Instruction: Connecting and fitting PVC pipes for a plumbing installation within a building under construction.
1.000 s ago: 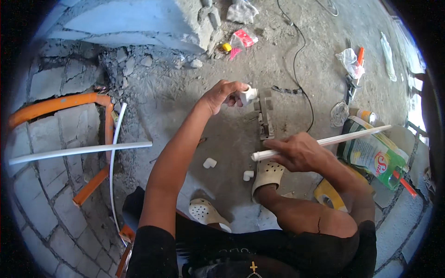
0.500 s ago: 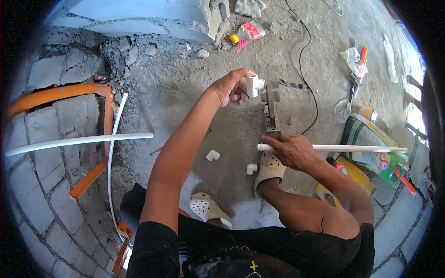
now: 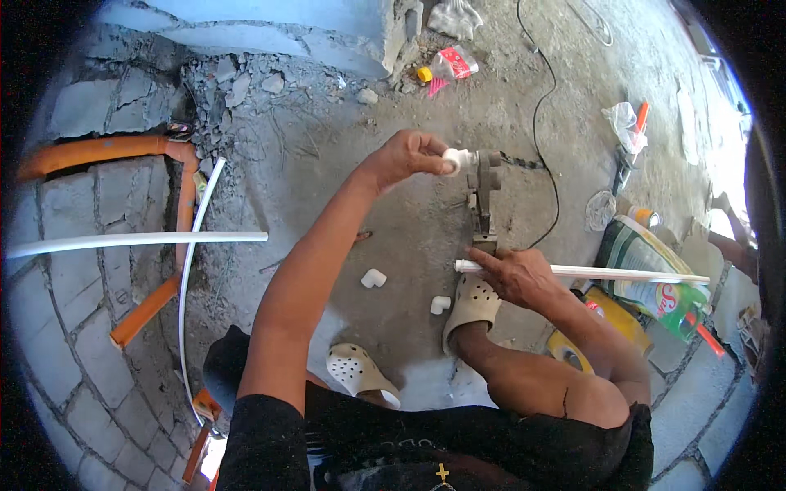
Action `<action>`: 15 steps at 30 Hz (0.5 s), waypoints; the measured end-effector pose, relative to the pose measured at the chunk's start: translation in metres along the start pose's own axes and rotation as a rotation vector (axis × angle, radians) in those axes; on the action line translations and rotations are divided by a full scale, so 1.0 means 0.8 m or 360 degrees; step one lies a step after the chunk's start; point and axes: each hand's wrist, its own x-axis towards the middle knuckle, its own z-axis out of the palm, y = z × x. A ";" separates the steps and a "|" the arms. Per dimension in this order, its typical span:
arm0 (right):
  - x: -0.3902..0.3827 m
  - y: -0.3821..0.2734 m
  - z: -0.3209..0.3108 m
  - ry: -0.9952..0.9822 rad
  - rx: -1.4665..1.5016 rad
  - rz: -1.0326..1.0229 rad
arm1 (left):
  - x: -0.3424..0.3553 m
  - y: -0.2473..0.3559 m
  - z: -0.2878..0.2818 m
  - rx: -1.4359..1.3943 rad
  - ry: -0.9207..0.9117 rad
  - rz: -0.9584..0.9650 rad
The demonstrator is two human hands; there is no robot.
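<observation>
Dusty ground [image 3: 426,221] spreads across my feed, two white elbow fittings [image 3: 373,278] lying on its near part. Farther off, I have a white pipe fitting [image 3: 452,162] pinched in the left hand [image 3: 407,157]; it sits at the right of those fingertips, against or just beside the far end of a grey tool [image 3: 485,196], I can't tell which. Nearer, the right hand [image 3: 524,274] has its fingers wrapped round a white pipe [image 3: 639,275], whose left end pokes out past them.

The pipe [image 3: 630,274] and fitting [image 3: 461,158] look smooth plastic, the tool [image 3: 485,194] dull metal, the floor [image 3: 401,221] rough and matt.
</observation>
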 end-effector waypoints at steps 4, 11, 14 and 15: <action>0.001 0.005 0.000 -0.0092 0.0029 0.0052 | -0.033 -0.002 -0.031 0.0194 0.0277 0.0054; 0.014 -0.003 -0.019 -0.0087 0.0170 -0.0132 | -0.097 0.022 -0.040 0.0698 0.0209 -0.0180; 0.005 -0.009 -0.041 -0.0009 0.0223 -0.0221 | -0.129 0.077 -0.015 0.1072 0.0455 -0.0286; 0.006 -0.010 -0.050 0.0056 0.0251 -0.0268 | -0.141 0.090 -0.010 0.0974 0.0491 -0.0203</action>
